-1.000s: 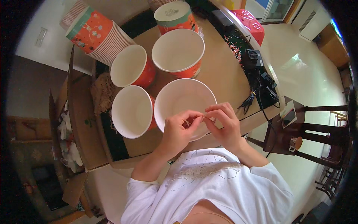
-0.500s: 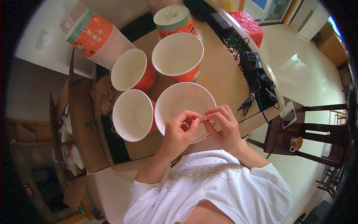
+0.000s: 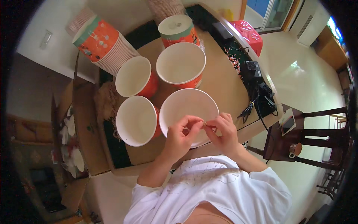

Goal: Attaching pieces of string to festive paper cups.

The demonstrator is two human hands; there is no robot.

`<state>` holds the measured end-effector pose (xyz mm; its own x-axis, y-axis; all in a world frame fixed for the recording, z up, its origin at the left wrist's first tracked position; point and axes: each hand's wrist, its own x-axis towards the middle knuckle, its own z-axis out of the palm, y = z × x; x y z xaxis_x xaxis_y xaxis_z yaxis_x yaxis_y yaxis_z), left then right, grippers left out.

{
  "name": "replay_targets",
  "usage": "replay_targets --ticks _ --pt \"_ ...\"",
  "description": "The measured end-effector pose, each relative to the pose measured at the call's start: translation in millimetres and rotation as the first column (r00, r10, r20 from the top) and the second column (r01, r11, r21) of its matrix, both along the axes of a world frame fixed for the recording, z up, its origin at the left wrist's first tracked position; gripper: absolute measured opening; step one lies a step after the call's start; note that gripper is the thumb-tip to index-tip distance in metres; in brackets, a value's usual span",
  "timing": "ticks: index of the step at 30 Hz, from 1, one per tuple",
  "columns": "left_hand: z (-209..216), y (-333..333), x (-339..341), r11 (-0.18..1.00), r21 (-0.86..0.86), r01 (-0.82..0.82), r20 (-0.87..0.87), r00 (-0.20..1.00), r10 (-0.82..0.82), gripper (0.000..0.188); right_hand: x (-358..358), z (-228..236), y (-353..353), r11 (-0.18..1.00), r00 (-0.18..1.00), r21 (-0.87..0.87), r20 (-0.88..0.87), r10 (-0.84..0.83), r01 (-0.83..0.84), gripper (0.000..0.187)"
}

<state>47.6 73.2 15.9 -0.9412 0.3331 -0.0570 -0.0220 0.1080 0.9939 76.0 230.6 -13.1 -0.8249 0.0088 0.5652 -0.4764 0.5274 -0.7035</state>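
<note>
My left hand [image 3: 181,136] and my right hand [image 3: 225,132] meet fingertip to fingertip above the near rim of a wide white-lined paper bucket [image 3: 184,102]. Pinched between them is a small tan piece [image 3: 204,123], mostly covered by the fingers, too small to name. Left of that bucket stands another open paper bucket [image 3: 136,119] with an orange outside. Behind are two more, a smaller orange bucket [image 3: 133,76] and a wide orange bucket [image 3: 181,62]. All these open tops face up, and I see nothing large inside.
A leaning stack of orange-green paper buckets [image 3: 106,44] stands far left, near a brown fibrous bundle [image 3: 107,98]. A green-orange bucket [image 3: 177,25] is at the back. Small beads [image 3: 234,62] and black cables [image 3: 257,93] lie right; a dark chair [image 3: 276,140] stands beyond.
The table and buckets sit slightly lower in the picture, as the view has shifted. My hands keep their pinch, the fingertips now closer together over the small tan piece.
</note>
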Motion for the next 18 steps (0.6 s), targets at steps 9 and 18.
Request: replay_targets --ticks 9,18 --pt "-3.3 -0.7 -1.7 0.999 -0.051 -0.009 -0.093 0.996 0.004 0.006 0.1 -4.8 0.8 1.000 1.000 0.017 -0.018 0.015 -0.015 0.015" --pt "0.2 1.6 0.1 0.991 -0.101 -0.092 -0.239 0.969 0.066 0.004 0.5 -2.9 1.8 0.999 1.000 0.044 -0.019 0.025 -0.024 0.015"
